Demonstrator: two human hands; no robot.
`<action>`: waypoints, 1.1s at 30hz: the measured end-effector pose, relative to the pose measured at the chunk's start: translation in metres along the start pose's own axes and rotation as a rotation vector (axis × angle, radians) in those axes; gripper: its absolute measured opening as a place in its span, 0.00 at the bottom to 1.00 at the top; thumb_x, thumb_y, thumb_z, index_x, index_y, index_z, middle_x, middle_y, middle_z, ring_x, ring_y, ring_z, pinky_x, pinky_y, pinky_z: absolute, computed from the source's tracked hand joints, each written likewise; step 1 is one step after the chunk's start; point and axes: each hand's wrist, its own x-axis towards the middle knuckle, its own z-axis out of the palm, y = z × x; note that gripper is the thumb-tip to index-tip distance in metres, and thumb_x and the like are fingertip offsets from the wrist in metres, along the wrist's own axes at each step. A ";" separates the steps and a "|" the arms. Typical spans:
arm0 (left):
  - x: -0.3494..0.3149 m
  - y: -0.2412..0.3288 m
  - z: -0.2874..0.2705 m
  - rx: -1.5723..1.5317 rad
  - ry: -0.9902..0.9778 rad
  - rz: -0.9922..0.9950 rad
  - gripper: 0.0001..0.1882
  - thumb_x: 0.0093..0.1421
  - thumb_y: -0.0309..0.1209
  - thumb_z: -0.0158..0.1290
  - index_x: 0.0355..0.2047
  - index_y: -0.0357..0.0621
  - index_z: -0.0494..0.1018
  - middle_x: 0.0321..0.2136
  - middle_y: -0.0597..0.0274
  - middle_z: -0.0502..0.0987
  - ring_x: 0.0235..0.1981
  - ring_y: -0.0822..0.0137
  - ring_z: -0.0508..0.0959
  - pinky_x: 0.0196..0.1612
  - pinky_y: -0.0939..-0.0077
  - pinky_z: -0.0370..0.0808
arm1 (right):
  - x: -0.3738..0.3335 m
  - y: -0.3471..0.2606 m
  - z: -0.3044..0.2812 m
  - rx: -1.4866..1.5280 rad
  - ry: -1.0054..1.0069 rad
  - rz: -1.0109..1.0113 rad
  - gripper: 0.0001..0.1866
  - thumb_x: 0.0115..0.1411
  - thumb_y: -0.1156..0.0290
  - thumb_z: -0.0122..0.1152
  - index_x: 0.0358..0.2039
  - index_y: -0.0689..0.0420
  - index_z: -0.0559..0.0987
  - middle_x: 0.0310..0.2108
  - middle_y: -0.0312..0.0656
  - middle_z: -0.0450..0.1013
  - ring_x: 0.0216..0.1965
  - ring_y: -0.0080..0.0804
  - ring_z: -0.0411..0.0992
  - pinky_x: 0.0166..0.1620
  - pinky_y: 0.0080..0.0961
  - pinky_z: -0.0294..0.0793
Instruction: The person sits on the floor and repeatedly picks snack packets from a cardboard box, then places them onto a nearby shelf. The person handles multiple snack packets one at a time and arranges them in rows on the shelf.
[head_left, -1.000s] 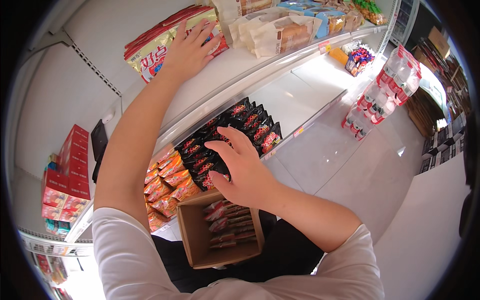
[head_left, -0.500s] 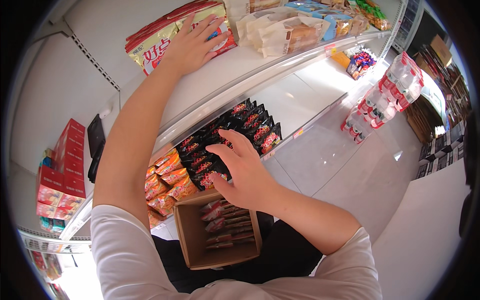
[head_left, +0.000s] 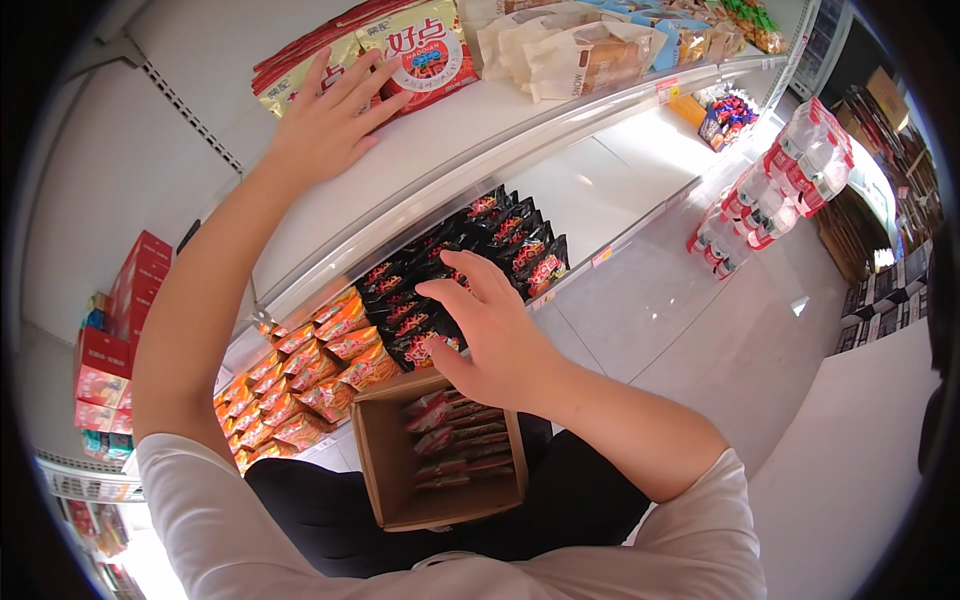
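At the top of the view, my left hand point(head_left: 325, 125) lies with fingers spread over the left one of two rows of red and gold snack bags point(head_left: 425, 60) on the upper shelf. Nothing is gripped in it. My right hand point(head_left: 490, 330) hovers above the far edge of an open cardboard box point(head_left: 375, 455), its fingers apart and slightly curved, holding nothing. Inside the box, several flat red and silver packets point(head_left: 465, 445) stand in a row along the right side. The box rests between my legs, below the shelves.
On the lower shelf are black snack bags point(head_left: 410, 310) and orange snack bags point(head_left: 300, 390). Cream paper-style bags point(head_left: 590, 60) stand right of the gold ones. Stacked bottle packs point(head_left: 770, 190) occupy the floor at right; red boxes point(head_left: 105, 355) sit at far left. The shelf's front rail point(head_left: 480, 165) crosses the view.
My left hand has slid left, from the right row of red and gold bags to the left row, uncovering the right bag's front. The right hand stays nearly in place, still open.
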 end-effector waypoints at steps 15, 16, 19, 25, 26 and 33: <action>-0.024 -0.012 0.005 -0.045 0.069 0.028 0.41 0.62 0.45 0.63 0.74 0.66 0.62 0.78 0.64 0.55 0.79 0.60 0.53 0.79 0.39 0.45 | 0.001 0.020 0.014 -0.103 -0.024 0.059 0.27 0.59 0.68 0.71 0.58 0.57 0.75 0.66 0.60 0.62 0.68 0.62 0.62 0.64 0.57 0.68; -0.023 -0.008 0.001 -0.045 0.079 0.034 0.40 0.61 0.45 0.63 0.73 0.65 0.63 0.78 0.65 0.56 0.79 0.60 0.53 0.79 0.39 0.45 | 0.001 0.023 0.016 -0.114 -0.028 0.067 0.27 0.58 0.68 0.71 0.58 0.57 0.75 0.66 0.60 0.63 0.69 0.62 0.62 0.64 0.57 0.68; -0.013 0.001 -0.001 -0.067 0.073 0.070 0.35 0.63 0.42 0.61 0.71 0.64 0.66 0.77 0.65 0.58 0.78 0.61 0.55 0.79 0.39 0.45 | 0.003 0.027 0.023 -0.145 -0.046 0.087 0.28 0.58 0.68 0.71 0.59 0.56 0.75 0.66 0.59 0.63 0.69 0.60 0.62 0.64 0.57 0.67; 0.021 0.014 0.016 0.029 0.071 0.014 0.25 0.68 0.30 0.50 0.65 0.65 0.72 0.74 0.71 0.63 0.76 0.63 0.59 0.80 0.38 0.44 | 0.008 0.041 0.033 -0.196 -0.098 0.129 0.29 0.59 0.66 0.72 0.60 0.56 0.75 0.67 0.59 0.63 0.70 0.59 0.61 0.67 0.56 0.66; 0.023 0.015 0.018 0.053 0.032 0.015 0.25 0.68 0.31 0.50 0.65 0.65 0.72 0.74 0.71 0.64 0.76 0.64 0.59 0.80 0.38 0.44 | 0.008 0.041 0.033 -0.204 -0.107 0.138 0.29 0.59 0.66 0.71 0.60 0.56 0.75 0.67 0.60 0.63 0.70 0.59 0.61 0.67 0.55 0.66; 0.027 0.023 0.019 0.080 -0.015 0.003 0.21 0.71 0.35 0.49 0.64 0.65 0.73 0.73 0.71 0.65 0.76 0.64 0.60 0.79 0.34 0.43 | 0.002 0.047 0.020 -0.189 -0.111 0.156 0.29 0.60 0.65 0.71 0.60 0.57 0.75 0.67 0.61 0.64 0.70 0.61 0.62 0.67 0.57 0.67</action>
